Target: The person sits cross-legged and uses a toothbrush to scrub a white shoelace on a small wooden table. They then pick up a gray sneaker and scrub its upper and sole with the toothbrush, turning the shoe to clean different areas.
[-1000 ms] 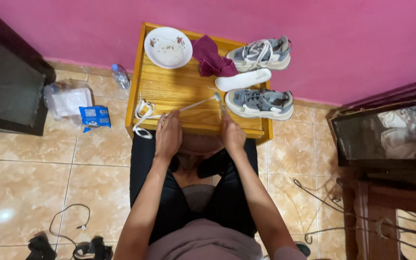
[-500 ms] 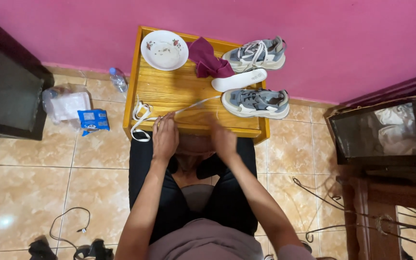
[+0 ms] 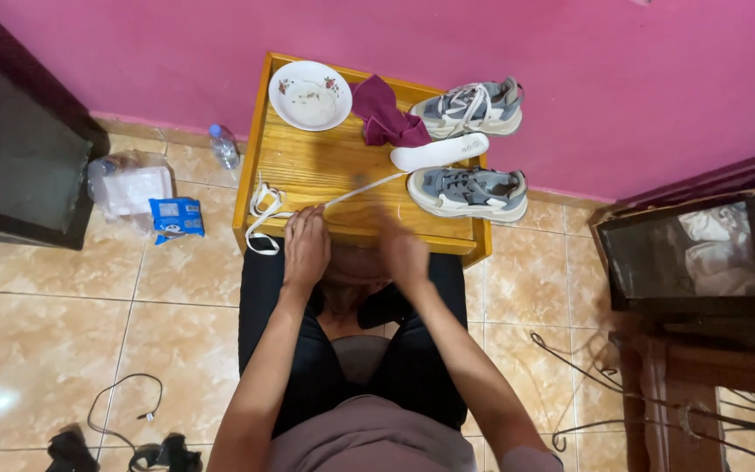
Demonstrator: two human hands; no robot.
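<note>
Pinching: left hand (image 3: 306, 246) grip closed on white shoelace (image 3: 362, 188) at tabletop (image 3: 325, 166) front edge.
Lace: runs from grip toward grey sneaker (image 3: 469, 191); loops hang off left corner.
Right hand (image 3: 402, 253): blurred, grip unclear.

Grey-and-white sneakers (image 3: 467, 190), maroon cloth (image 3: 384, 114), white lace (image 3: 342, 194) — on a yellow-brown wooden table (image 3: 325, 166) — pink wall (image 3: 220, 52).

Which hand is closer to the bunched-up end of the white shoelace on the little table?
Left. The left hand rests on the long white shoelace right beside its looped end at the yellow wooden table's left edge. The right hand is blurred and sits farther along, nearer the grey sneaker.
</note>
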